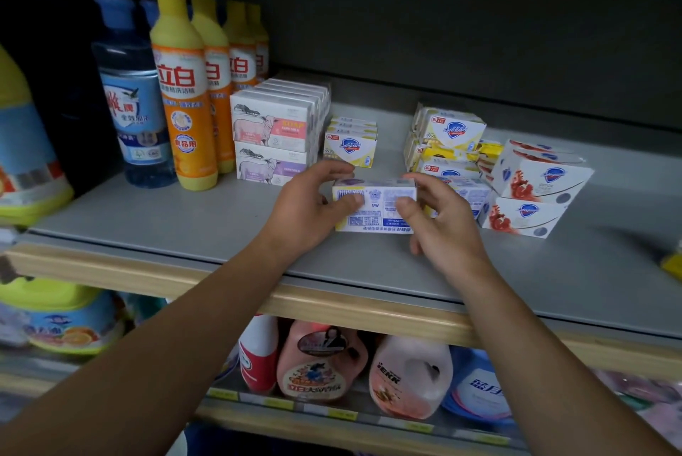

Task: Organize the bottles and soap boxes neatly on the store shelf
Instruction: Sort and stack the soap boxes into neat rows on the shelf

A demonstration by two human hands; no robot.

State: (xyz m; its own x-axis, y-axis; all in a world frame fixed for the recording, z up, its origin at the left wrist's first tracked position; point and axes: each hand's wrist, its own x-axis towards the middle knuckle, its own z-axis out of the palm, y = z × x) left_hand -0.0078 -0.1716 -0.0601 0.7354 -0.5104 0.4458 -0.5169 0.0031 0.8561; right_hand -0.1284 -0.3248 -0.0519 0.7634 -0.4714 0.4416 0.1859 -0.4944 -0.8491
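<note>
Cardboard, glossy and rectangular, the soap box [374, 205] sits between both hands at the front of the grey shelf [184, 226]: left hand [308, 210] grips its left end, right hand [439, 219] its right. Just behind lie jumbled soap boxes [479, 167], a neat stacked row [275, 134], then smooth plastic yellow bottles [184, 94].

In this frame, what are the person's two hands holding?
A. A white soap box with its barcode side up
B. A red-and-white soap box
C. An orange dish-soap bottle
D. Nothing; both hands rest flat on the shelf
A: the left hand and right hand grip opposite ends of one soap box, its printed barcode panel facing the camera.
</note>
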